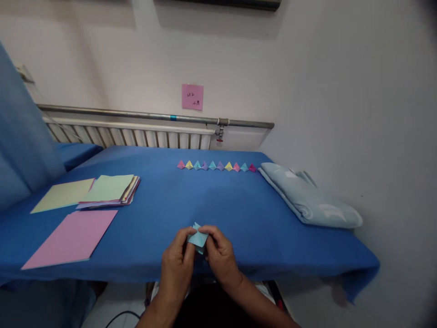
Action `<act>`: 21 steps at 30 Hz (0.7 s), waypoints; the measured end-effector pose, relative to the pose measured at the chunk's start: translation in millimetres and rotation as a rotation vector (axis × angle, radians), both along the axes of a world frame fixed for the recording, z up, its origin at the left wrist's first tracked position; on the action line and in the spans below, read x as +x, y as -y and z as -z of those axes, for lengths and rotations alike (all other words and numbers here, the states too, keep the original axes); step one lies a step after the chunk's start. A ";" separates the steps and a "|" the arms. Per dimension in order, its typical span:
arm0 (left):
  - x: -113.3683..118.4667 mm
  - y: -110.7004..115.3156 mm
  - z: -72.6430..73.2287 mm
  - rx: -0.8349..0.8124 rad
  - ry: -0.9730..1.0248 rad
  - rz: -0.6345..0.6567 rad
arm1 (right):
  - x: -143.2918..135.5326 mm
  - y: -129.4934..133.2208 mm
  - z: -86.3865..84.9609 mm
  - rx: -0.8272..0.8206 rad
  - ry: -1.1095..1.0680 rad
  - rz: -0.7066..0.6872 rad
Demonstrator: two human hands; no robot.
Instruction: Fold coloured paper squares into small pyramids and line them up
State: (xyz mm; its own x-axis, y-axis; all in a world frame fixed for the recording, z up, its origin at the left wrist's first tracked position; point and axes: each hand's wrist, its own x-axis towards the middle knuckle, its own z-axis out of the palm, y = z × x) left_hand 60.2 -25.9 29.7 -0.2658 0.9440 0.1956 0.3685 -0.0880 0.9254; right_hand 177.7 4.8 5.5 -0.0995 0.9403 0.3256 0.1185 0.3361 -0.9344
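A small light-blue folded paper piece (198, 238) is pinched between both hands, the left hand (178, 260) clamped on its left edge and the right hand (219, 253) clamped on its right edge, thumbs and fingertips closed against the paper. The piece is held just above the near edge of the bench (164, 200), over the blue cloth, close to the body. Its long axis appears to run roughly from lower right to upper left, with one small corner pointing up and away toward the wall; the finer folds are too small to be made out. From this hold, a crease could be set crooked if one grip were pressed harder than the other, and the thin paper could be torn or a finished fold sprung open if the hands were pulled apart; the piece could also be dropped off the bench edge if either grip were loosened. Farther out, a row of coloured folded pieces (216, 166) is lined up near the far edge, a pink sheet (73, 238) and a stack of coloured paper (111, 190) lie to the left, and a folded pale cloth (309, 197) rests at the right.
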 end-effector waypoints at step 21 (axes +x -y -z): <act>-8.8 4.6 -5.4 -0.159 0.556 0.029 | 2.8 6.0 -19.2 -0.158 -0.096 -0.176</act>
